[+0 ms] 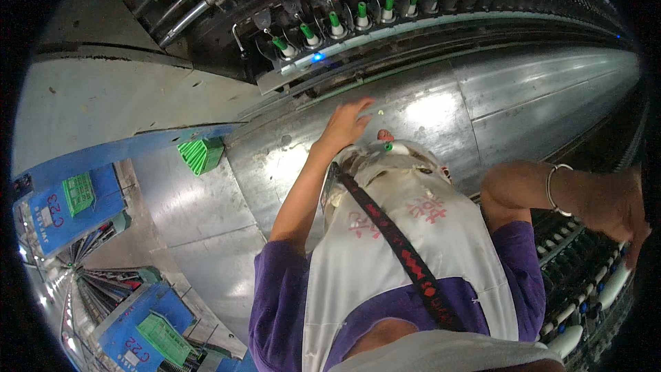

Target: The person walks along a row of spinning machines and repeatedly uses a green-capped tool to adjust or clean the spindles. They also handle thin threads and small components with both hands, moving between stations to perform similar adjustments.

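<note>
My left hand (346,125) is in front of my waist, its fingers stretched out and somewhat apart, with nothing seen in it. Just below its fingertips, a white bobbin with a green end (389,146) shows at the bulging front of my white apron (413,234). My right arm, with a bangle at the wrist, reaches far to the right. There my right hand (628,210) hangs by the spinning machine, near a white yarn roll (613,286). Its fingers are dark and cut by the picture's rim, so their grip is hidden.
Ahead stands a spinning frame with a row of green-topped bobbins (362,15) and a blue light (318,57). A green basket (201,155) sits on the metal floor (193,217) to the left. Further left, blue machine ends (76,200) carry green crates (165,339).
</note>
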Tool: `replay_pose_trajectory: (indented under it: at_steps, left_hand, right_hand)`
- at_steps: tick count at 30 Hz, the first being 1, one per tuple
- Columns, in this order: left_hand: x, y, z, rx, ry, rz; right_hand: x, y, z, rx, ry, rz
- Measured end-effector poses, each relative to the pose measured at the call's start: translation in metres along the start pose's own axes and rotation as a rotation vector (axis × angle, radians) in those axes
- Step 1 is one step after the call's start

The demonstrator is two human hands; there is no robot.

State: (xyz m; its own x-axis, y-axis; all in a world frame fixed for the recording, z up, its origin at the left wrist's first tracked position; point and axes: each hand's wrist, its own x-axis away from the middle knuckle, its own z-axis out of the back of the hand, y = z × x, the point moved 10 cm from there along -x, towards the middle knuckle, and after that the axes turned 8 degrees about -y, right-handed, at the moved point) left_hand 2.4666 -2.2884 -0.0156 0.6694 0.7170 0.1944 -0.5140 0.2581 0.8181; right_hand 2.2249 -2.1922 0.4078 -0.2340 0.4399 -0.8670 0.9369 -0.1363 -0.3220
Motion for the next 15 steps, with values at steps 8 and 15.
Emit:
replay_pose_trajectory:
  at_steps: [8, 15]
  left_hand:
    - [-0.107, 0.080, 0.085, 1.182, 0.340, -0.127]
    - [-0.161, 0.060, 0.153, 1.355, 0.599, -0.124]
  right_hand:
    - [0.158, 0.069, 0.188, 0.767, 0.673, -0.115]
    - [0.210, 0.154, 0.184, 1.068, 0.734, -0.400]
